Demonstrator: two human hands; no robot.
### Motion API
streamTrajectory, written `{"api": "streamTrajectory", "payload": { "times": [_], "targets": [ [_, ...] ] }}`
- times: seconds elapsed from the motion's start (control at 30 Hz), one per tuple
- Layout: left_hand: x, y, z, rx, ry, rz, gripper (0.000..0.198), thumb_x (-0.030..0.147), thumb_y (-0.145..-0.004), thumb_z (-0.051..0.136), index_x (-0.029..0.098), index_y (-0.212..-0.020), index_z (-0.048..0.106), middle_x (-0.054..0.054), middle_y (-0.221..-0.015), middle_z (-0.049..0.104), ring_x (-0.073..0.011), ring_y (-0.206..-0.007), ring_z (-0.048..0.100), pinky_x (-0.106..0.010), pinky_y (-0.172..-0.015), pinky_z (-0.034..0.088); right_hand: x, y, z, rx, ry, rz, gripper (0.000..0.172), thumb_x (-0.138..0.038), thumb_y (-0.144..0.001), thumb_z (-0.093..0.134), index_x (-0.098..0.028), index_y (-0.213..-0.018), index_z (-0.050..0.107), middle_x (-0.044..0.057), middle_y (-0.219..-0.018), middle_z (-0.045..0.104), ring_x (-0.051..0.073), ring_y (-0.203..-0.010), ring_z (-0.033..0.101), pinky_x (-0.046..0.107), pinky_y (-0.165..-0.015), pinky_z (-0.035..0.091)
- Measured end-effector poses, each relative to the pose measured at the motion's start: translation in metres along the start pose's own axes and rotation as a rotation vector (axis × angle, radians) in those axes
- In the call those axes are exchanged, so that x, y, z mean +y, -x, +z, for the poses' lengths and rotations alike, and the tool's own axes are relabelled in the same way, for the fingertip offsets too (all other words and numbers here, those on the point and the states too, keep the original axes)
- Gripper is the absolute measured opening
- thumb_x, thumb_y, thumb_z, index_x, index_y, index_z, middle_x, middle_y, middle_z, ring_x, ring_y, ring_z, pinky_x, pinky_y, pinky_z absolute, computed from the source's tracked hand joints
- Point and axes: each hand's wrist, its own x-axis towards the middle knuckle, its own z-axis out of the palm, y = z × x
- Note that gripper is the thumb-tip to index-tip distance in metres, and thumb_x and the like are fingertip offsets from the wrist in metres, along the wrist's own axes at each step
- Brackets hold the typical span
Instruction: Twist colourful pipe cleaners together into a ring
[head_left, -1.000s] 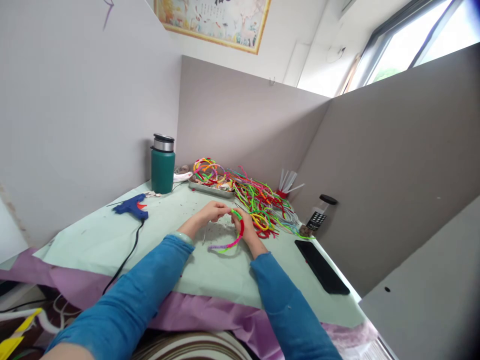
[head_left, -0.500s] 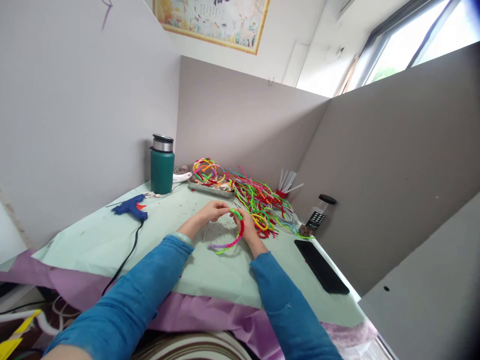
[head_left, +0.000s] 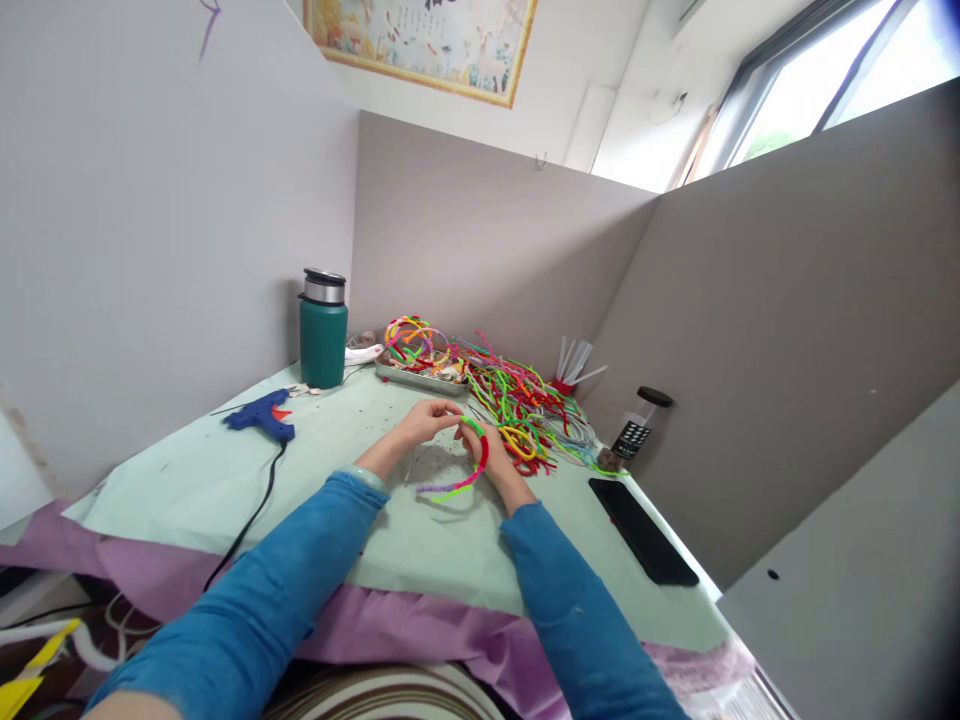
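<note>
R hand (head_left: 496, 452) w/ multicol. strip (head_left: 484, 453), tray (head_left: 421, 381) w/ loops (head_left: 411, 352) beyond.

Right hand (head_left: 496, 450) grips curved, multicoloured fuzzy strand (head_left: 484, 458); left hand (head_left: 426, 422) is at its upper end. From hands: blue pistol-shaped glue gun (head_left: 259, 414), 9 o'clock; green cylindrical bottle (head_left: 322, 343), 10 o'clock.

Grey partitions (head_left: 480, 210) enclose the bench (head_left: 450, 550) on three sides; the left one bears a purple mark (head_left: 208, 30). Behind, a gold-framed picture (head_left: 427, 45) hangs on the white wall (head_left: 585, 50). Daylight comes through the dark-framed window (head_left: 802, 90) at upper right, shadow (head_left: 592, 275) crossing the back partition.
</note>
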Motion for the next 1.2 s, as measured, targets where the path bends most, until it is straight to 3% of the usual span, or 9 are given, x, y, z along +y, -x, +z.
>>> {"api": "streamTrajectory", "payload": {
  "times": [0.4, 0.73, 0.97, 1.2],
  "targets": [
    [-0.004, -0.004, -0.001, 0.054, -0.032, 0.016, 0.037, 0.045, -0.065, 0.062, 0.012, -0.082, 0.061, 0.003, -0.058, 0.054, -0.0037, -0.043, 0.031, -0.018, -0.040, 0.023, 0.006, -0.002, -0.003, 0.037, 0.030, -0.006, 0.046, -0.058, -0.077, 0.045, -0.015, -0.078, 0.062, 0.001, -0.057, 0.051, 0.010, -0.048, 0.040, 0.023, -0.043, 0.029],
    [-0.005, -0.005, -0.001, 0.065, -0.069, 0.016, 0.030, 0.040, -0.066, 0.062, 0.012, -0.077, 0.061, 0.002, -0.057, 0.055, -0.0047, -0.044, 0.035, -0.019, -0.042, 0.026, 0.011, -0.003, -0.004, -0.026, 0.024, -0.040, 0.037, -0.051, -0.076, 0.050, -0.015, -0.078, 0.061, 0.001, -0.062, 0.054, 0.011, -0.052, 0.045, 0.022, -0.048, 0.035],
    [-0.007, -0.006, -0.001, 0.130, -0.117, 0.003, 0.032, 0.042, -0.065, 0.062, 0.012, -0.075, 0.064, 0.003, -0.054, 0.052, -0.0061, -0.046, 0.034, -0.020, -0.044, 0.027, 0.030, -0.013, -0.004, 0.091, -0.039, 0.065, 0.037, -0.050, -0.071, 0.054, -0.014, -0.072, 0.060, 0.001, -0.059, 0.053, 0.011, -0.053, 0.045, 0.021, -0.046, 0.034],
    [-0.012, -0.007, -0.004, 0.196, -0.191, 0.004, 0.032, 0.043, -0.065, 0.060, 0.012, -0.074, 0.066, 0.002, -0.053, 0.052, -0.0072, -0.047, 0.036, -0.021, -0.047, 0.028, 0.021, -0.014, -0.009, 0.286, 0.008, 0.099, 0.038, -0.051, -0.075, 0.048, -0.018, -0.057, 0.048, -0.002, -0.053, 0.045, 0.011, -0.051, 0.038, 0.024, -0.047, 0.028]
  ]
}}
